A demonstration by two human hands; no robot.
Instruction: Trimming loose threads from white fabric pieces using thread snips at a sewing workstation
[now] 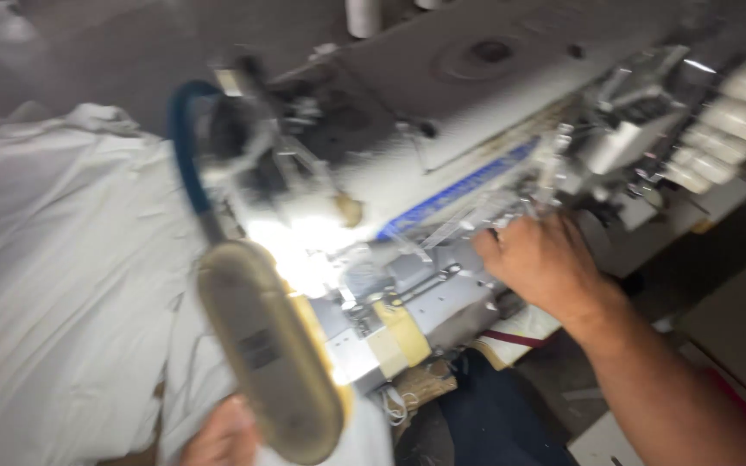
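An industrial sewing machine [442,121], off-white with a blue stripe, fills the middle of the blurred head view. My right hand [541,259] rests against the machine's front, fingers curled near the metal parts by the needle area; whether it grips anything is hidden. My left hand [222,436] shows only partly at the bottom edge, on white cloth [53,276], behind an oval yellowish lamp head [269,354] on a blue flexible neck [185,147]. A bright lit patch lies under the lamp.
White fabric is piled over the left side. Pale thread cones [727,129] stand at the right end of the machine. A cardboard box [744,328] sits at the lower right, with dark cloth [494,423] below the machine.
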